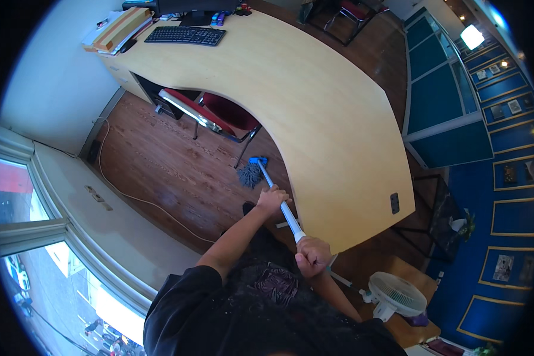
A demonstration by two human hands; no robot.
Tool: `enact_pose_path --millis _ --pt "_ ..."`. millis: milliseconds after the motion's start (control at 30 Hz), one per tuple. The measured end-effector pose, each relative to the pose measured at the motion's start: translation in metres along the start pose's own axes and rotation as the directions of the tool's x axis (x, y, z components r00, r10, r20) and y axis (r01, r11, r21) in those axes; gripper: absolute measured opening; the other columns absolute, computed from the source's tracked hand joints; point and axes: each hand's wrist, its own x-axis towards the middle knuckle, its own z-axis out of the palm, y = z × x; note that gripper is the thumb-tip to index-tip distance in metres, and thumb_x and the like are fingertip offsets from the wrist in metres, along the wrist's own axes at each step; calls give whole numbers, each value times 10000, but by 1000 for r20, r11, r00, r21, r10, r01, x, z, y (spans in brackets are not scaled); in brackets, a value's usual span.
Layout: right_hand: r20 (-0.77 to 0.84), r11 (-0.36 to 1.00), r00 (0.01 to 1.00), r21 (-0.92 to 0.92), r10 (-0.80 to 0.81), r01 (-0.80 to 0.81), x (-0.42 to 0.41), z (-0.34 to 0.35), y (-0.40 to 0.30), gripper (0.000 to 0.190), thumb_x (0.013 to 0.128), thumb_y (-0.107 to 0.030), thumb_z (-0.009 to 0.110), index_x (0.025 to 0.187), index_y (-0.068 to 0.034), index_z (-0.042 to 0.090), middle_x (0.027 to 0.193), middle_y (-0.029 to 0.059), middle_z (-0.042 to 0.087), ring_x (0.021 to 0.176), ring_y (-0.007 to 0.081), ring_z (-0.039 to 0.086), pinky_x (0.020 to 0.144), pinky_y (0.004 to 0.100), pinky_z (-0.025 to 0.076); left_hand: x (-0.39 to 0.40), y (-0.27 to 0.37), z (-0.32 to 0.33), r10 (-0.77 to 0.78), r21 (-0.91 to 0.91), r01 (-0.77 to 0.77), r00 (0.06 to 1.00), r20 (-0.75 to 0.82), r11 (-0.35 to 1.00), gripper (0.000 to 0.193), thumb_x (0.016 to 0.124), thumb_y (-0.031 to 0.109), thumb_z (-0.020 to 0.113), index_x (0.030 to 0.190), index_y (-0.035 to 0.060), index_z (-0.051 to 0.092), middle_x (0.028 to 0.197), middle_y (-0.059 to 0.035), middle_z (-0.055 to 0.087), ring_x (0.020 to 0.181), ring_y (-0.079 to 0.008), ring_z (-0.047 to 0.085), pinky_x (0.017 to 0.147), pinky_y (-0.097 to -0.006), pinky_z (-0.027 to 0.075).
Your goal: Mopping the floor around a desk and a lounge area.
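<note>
A string mop is held in both hands, its pale handle (290, 219) slanting down and away from me. My left hand (272, 199) grips the shaft partway along. Around the top end of the handle my right hand (313, 256) is closed. The blue mop clamp (258, 160) and grey mop strands (250, 175) rest on the brown wood-look floor (182, 160). Close beyond the mop head stands a red chair (209, 113) with metal legs, partly under the curved wooden desk (329, 133).
A cable (133, 198) runs over the floor along the window wall. The desk carries a keyboard (184, 35) and a stack of folders (122, 29). At lower right an electric fan (396, 293) stands on a wooden surface (409, 267). A dark side table (445, 218) is beyond the desk's end.
</note>
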Motion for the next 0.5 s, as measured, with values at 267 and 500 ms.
enact_pose_path --millis 267,500 --pt "-14 998 998 10 -55 55 30 -29 31 397 730 101 635 601 -125 335 492 32 391 388 204 435 461 324 465 40 -5 -2 34 21 -32 996 -80 999 261 890 387 593 838 144 672 962 18 663 1063 -236 562 797 -485 522" --pt "197 986 977 -126 -80 106 -7 -8 118 395 703 67 699 585 -119 371 559 70 448 445 259 457 412 367 335 58 -50 -6 -323 99 309 926 197 946 381 837 440 657 1120 190 610 1281 21 557 1251 -253 474 895 -576 473"
